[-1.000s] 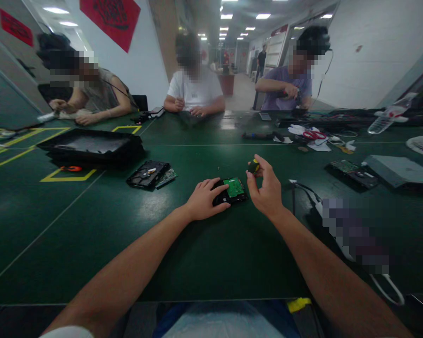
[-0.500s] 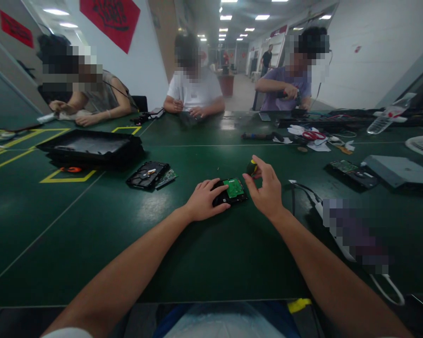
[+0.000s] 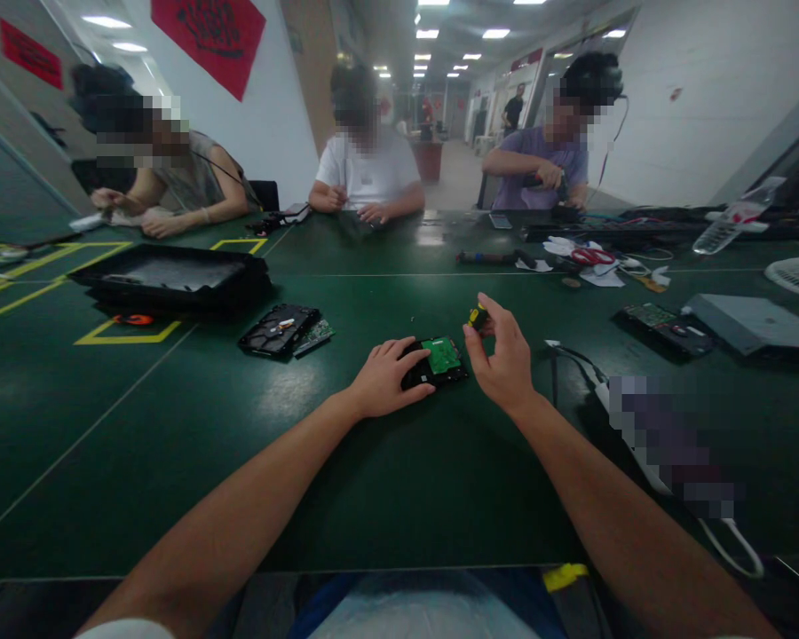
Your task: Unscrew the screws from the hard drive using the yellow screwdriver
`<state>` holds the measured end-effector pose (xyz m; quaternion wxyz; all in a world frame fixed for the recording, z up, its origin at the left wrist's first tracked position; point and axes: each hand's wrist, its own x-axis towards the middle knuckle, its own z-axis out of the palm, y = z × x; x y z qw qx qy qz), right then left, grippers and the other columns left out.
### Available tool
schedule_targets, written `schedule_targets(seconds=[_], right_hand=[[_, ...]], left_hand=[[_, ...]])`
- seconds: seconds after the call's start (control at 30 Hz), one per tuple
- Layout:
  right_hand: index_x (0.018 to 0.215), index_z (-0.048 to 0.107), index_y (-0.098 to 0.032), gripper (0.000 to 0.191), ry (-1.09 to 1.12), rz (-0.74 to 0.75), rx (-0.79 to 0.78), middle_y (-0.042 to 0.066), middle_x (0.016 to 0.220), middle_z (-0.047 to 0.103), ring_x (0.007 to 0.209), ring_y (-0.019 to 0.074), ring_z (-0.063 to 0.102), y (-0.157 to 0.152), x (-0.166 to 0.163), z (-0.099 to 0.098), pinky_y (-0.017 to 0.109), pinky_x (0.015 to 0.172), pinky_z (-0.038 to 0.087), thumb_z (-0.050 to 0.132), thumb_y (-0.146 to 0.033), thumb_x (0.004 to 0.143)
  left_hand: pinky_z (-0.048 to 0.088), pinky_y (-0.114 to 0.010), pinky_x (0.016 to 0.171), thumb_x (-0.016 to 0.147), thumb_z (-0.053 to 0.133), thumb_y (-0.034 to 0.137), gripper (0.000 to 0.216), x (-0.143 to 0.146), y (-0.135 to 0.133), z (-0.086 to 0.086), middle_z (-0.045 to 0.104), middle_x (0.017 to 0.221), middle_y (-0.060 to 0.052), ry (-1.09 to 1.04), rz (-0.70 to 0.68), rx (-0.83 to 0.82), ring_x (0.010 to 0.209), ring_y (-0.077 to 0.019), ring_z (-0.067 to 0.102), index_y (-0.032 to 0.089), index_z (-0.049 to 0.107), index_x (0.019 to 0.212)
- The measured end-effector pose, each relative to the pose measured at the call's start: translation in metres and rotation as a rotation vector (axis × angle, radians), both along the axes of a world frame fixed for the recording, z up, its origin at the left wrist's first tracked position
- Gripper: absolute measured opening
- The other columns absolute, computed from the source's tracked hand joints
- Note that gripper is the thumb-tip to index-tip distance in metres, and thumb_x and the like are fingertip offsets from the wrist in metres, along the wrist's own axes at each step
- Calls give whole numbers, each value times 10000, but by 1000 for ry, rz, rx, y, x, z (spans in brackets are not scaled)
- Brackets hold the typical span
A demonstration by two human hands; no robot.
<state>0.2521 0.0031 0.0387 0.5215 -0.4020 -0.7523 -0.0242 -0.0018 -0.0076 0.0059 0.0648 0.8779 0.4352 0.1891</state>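
A small black hard drive point(image 3: 435, 362) with a green circuit board on top lies on the green table point(image 3: 399, 479) in front of me. My left hand point(image 3: 384, 377) rests on its left side, fingers curled over the edge and holding it down. My right hand point(image 3: 502, 359) is just right of the drive, fingers pinched round the yellow and black handle of a screwdriver point(image 3: 478, 317) that stands upright over the drive's far right corner. The screwdriver's tip is hidden behind my fingers.
Another opened hard drive point(image 3: 280, 330) lies to the left, beside a black tray point(image 3: 173, 280). A power strip and cable point(image 3: 592, 377) lie close on the right, with a third drive point(image 3: 662, 327) and a grey box point(image 3: 752, 321) beyond. Three people work across the table.
My right fingers have shifted on the screwdriver handle, opening slightly and pinching it again, as in a turning motion. My left hand and the drive have stayed in place.
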Motion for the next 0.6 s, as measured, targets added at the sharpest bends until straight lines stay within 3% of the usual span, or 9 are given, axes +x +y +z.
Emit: schedule_targets(seconds=[0.2, 0.43, 0.6], right_hand=[[1514, 520, -327, 488, 8, -18, 37, 98, 1231, 618, 1015, 262, 669, -4, -2, 7, 476, 873, 628, 627, -352, 1038], [1628, 375, -305, 562, 0, 35, 5, 126, 1344, 624, 1107, 279, 666, -1, -2, 3, 509, 962, 608, 506, -297, 1081], [1539, 478, -305, 536, 4, -21, 12, 104, 1244, 644, 954, 262, 673, -3, -1, 5, 492, 864, 627, 636, -396, 1035]], left_hand=[[390, -613, 1173, 960, 619, 682, 735, 0, 0, 1, 462, 1622, -172, -1, 0, -3, 1449, -409, 456, 256, 541, 1553], [382, -611, 1178, 959, 620, 682, 743, -1, 0, 0, 456, 1625, -180, -1, 1, 0, 1452, -415, 451, 249, 543, 1558], [373, -608, 1185, 963, 612, 682, 747, -1, 0, 1, 447, 1633, -173, 5, 0, -5, 1456, -408, 447, 256, 528, 1571]])
